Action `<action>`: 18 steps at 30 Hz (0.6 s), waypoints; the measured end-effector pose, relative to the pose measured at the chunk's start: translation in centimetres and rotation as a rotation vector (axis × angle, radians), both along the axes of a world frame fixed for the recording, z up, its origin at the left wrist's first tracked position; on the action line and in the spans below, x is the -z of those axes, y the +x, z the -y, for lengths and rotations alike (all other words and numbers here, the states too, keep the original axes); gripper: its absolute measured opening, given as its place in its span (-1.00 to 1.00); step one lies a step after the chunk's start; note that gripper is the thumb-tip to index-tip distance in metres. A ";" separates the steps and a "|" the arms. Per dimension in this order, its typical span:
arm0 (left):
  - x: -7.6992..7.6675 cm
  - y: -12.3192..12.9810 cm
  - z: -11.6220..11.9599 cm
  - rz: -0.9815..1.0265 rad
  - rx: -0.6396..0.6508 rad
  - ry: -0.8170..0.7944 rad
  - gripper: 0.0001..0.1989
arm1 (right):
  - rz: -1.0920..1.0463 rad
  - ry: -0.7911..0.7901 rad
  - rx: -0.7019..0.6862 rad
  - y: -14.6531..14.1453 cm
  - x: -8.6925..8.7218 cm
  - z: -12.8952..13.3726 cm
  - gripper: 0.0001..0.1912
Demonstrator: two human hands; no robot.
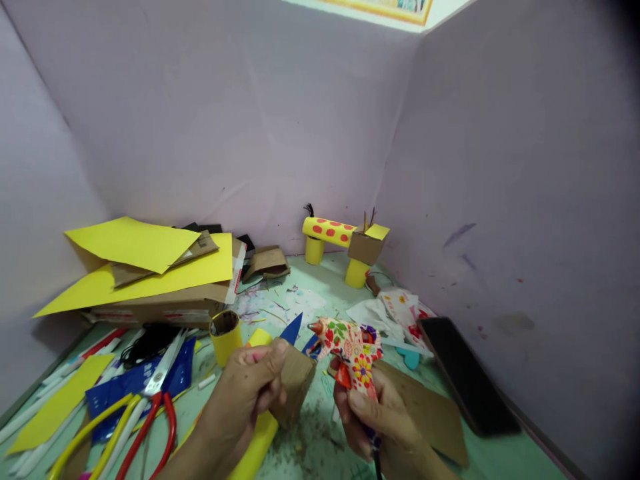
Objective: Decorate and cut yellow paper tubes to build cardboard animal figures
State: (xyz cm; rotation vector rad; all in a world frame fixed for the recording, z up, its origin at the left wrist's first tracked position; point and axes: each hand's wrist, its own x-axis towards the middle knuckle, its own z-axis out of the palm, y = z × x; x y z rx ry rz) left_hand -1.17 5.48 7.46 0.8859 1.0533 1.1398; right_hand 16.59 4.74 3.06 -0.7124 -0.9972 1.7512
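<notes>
Room: pale lilac walls [225,100] meet in a far corner; purple smudges [459,234] mark the right one; an orange-edged picture [390,8] is cut off at the top.
Surface: pale green tabletop [493,460], paint-stained at the far middle, with dark specks between the hands.
Right hand [380,413]: wrapped around the handle of a floral-patterned glue gun [345,337], nozzle toward the left, at near centre.
Left hand [245,387]: thumb against curled forefinger, beside a small brown cardboard box [295,383] at near centre; cannot tell if it grips anything.
Yellow tubes: one short, upright paper tube [227,345] beyond the left hand; one long tube [260,440] lying near.
Far side: yellow, red-spotted tube figure [329,231] with a cardboard box head.
Left side: yellow sheets [135,243] on flattened cardboard [165,303]; nearer, red- and yellow-handled scissors [156,381] over blue packaging [180,367].
Right side: black phone [467,373], crumpled white-and-red wrapper [400,307].
</notes>
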 end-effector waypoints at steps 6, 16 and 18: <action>0.2 0.2 -0.1 0.144 0.038 -0.190 -0.68 | 0.097 0.054 0.014 -0.1 0.3 0.4 -0.54; -1.1 1.1 1.0 0.236 -0.086 -0.290 -0.82 | 0.262 0.165 0.096 0.3 1.4 1.0 -0.69; -1.2 1.1 0.9 0.192 -0.099 -0.256 -0.85 | 0.321 0.183 0.160 0.2 1.2 1.1 -0.67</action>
